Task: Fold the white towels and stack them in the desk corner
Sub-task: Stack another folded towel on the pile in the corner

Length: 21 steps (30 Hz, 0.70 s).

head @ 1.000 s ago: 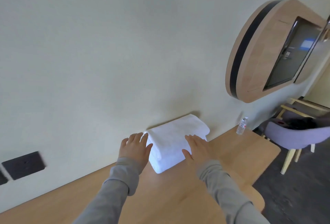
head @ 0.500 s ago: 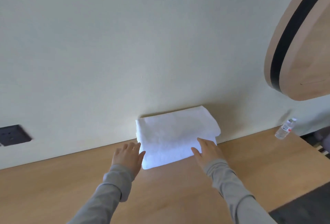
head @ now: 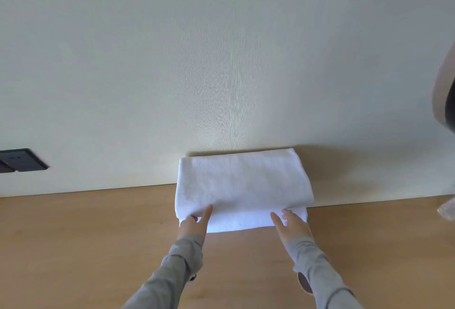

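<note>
Against the wall [head: 221,62], folded towels [head: 243,185] hide both hands' fingertips, left hand [head: 193,225], right hand [head: 291,225]; grip unclear.

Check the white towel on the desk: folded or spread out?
Folded. The white towel sits as a compact rectangle against the wall, with stacked layers showing at its front edge.

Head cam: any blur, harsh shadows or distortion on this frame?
Head view: soft even light, with a faint shadow on the wall right of the folded towels; the plastic bottle at the right edge is smeared; wide-angle bends the desk line slightly.
</note>
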### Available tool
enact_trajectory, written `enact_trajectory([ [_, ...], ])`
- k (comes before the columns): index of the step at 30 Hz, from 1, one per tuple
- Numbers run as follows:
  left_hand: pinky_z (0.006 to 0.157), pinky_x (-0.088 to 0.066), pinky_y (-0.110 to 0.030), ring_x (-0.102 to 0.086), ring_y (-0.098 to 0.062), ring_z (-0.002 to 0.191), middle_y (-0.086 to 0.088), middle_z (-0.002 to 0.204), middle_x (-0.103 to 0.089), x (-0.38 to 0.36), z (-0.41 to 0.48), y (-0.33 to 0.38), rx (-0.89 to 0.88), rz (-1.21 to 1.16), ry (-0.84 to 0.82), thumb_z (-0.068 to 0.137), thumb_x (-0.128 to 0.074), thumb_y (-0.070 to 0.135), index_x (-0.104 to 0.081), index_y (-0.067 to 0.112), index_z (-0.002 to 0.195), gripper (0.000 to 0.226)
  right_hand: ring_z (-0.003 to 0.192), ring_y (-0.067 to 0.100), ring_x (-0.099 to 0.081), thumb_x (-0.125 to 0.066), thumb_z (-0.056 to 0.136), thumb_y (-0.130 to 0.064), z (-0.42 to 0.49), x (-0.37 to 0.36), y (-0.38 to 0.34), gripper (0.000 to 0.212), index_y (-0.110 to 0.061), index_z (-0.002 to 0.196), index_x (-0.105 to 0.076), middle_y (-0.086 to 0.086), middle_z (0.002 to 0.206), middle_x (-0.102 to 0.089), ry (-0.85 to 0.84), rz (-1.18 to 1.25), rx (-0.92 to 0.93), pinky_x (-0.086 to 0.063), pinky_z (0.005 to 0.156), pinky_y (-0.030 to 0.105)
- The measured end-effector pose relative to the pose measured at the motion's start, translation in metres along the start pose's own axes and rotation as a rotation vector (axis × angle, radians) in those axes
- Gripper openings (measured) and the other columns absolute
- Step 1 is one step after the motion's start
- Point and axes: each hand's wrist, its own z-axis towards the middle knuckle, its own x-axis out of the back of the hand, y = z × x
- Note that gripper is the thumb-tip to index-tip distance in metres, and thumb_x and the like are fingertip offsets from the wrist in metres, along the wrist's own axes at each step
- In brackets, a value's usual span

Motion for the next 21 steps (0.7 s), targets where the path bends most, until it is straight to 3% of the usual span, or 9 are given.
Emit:
enact_trajectory([
  [2, 0.087, -0.046, -0.035, -0.058, -0.030, 0.093, -0.012, 0.096, -0.060, -0.007, 0.003, 0.011, 0.151, -0.314, -0.032, 0.083, -0.054, 0.060, -0.057, 0.002, 0.092, 0.058, 0.111, 0.021, -0.055, -0.047, 0.092, -0.048, 0.010, -0.004, -0.001, 0.051, -0.009, 0.125, -0.052, 0.005, 0.122, -0.058, 0.019, 0.193, -0.072, -0.040, 0.091, 0.027],
  [4, 0.076, -0.048, -0.036, -0.055, -0.024, 0.072, -0.010, 0.081, -0.055, -0.012, 0.006, 0.018, 0.284, -0.655, -0.025, 0.077, -0.062, 0.058, -0.051, 0.005, 0.079, 0.054, 0.084, 0.021, -0.060, -0.057, 0.087, -0.046, 0.020, -0.007, -0.004, 0.050, -0.001, 0.108, -0.058, 0.009, 0.095, -0.062, 0.017, 0.585, -0.207, -0.049, 0.081, 0.031],
  [6, 0.078, -0.051, -0.035, -0.056, -0.024, 0.071, -0.012, 0.086, -0.057, -0.016, 0.012, 0.020, 0.376, -0.901, 0.032, 0.072, -0.070, 0.056, -0.053, 0.005, 0.087, 0.055, 0.071, 0.019, -0.059, -0.066, 0.080, -0.041, 0.031, -0.008, -0.002, 0.044, 0.000, 0.091, -0.058, 0.010, 0.077, -0.060, 0.030, 0.977, -0.327, -0.053, 0.071, 0.032],
  [9, 0.093, -0.050, -0.037, -0.061, -0.028, 0.092, -0.013, 0.108, -0.060, -0.021, 0.019, 0.027, 0.419, -1.196, 0.066, 0.066, -0.079, 0.048, -0.053, 0.006, 0.115, 0.070, 0.079, 0.022, -0.065, -0.079, 0.057, -0.043, 0.046, -0.010, -0.005, 0.046, -0.011, 0.083, -0.059, 0.010, 0.081, -0.068, 0.097, 1.314, -0.388, -0.056, 0.079, 0.038],
  [11, 0.097, -0.049, -0.040, -0.061, -0.029, 0.101, -0.011, 0.112, -0.061, -0.022, 0.022, 0.034, 0.415, -1.323, 0.075, 0.066, -0.082, 0.041, -0.052, 0.007, 0.121, 0.071, 0.076, 0.019, -0.064, -0.083, 0.036, -0.050, 0.052, -0.012, -0.013, 0.062, -0.015, 0.081, -0.058, 0.007, 0.088, -0.068, 0.153, 1.375, -0.401, -0.054, 0.083, 0.038],
  [14, 0.095, -0.050, -0.038, -0.061, -0.027, 0.098, -0.007, 0.103, -0.061, -0.020, 0.024, 0.045, 0.447, -1.375, 0.123, 0.065, -0.083, 0.038, -0.052, 0.009, 0.119, 0.068, 0.083, 0.014, -0.062, -0.084, 0.008, -0.059, 0.056, -0.011, -0.030, 0.090, -0.016, 0.081, -0.056, 0.000, 0.090, -0.065, 0.181, 1.465, -0.439, -0.052, 0.086, 0.037],
  [16, 0.094, -0.050, -0.039, -0.061, -0.028, 0.102, -0.008, 0.112, -0.060, -0.020, 0.027, 0.049, 0.483, -1.395, 0.166, 0.062, -0.085, 0.037, -0.047, 0.011, 0.124, 0.077, 0.082, 0.017, -0.065, -0.084, 0.007, -0.059, 0.061, -0.009, -0.041, 0.093, -0.017, 0.086, -0.058, 0.003, 0.093, -0.068, 0.171, 1.551, -0.460, -0.053, 0.085, 0.036],
  [18, 0.094, -0.050, -0.042, -0.060, -0.029, 0.105, -0.009, 0.118, -0.058, -0.020, 0.025, 0.053, 0.523, -1.414, 0.175, 0.061, -0.085, 0.035, -0.043, 0.013, 0.128, 0.082, 0.084, 0.017, -0.066, -0.084, 0.019, -0.058, 0.063, -0.008, -0.051, 0.084, -0.017, 0.088, -0.060, 0.003, 0.098, -0.069, 0.170, 1.561, -0.452, -0.051, 0.093, 0.041],
  [21, 0.096, -0.047, -0.046, -0.059, -0.030, 0.104, -0.009, 0.115, -0.056, -0.023, 0.031, 0.054, 0.540, -1.439, 0.182, 0.065, -0.084, 0.033, -0.040, 0.013, 0.125, 0.077, 0.107, 0.024, -0.062, -0.080, 0.031, -0.059, 0.061, -0.009, -0.058, 0.090, -0.016, 0.107, -0.059, 0.005, 0.113, -0.067, 0.166, 1.513, -0.443, -0.046, 0.100, 0.046],
])
